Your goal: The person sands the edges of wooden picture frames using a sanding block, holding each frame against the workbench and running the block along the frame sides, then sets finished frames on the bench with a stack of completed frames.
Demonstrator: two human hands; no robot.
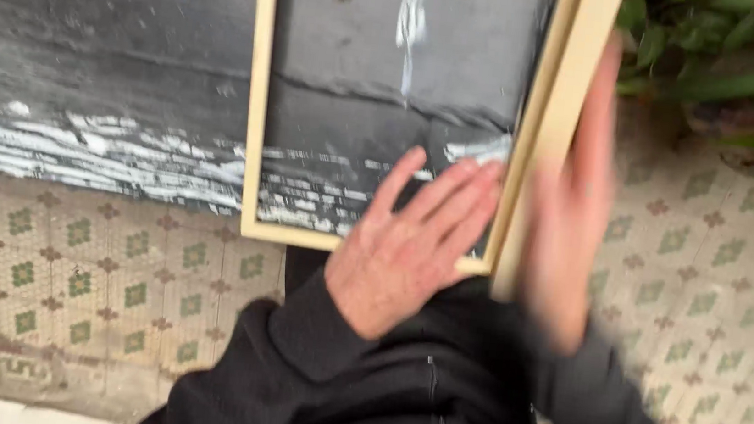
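A pale wooden frame (257, 108) stands upright against a dark painted wall, its lower edge resting near my lap. My left hand (411, 243) lies flat with fingers spread at the frame's bottom right corner, touching the lower rail. My right hand (570, 212) is blurred and flat, fingers together, pressed along the outer side of a second pale wooden strip (574, 83) that leans beside the frame's right rail. Black sleeves cover both of my arms.
The dark wall (98, 47) has white scuffed paint low down. A patterned tiled floor (68, 265) with green and brown motifs runs left and right. Green plant leaves (732, 62) hang at the top right.
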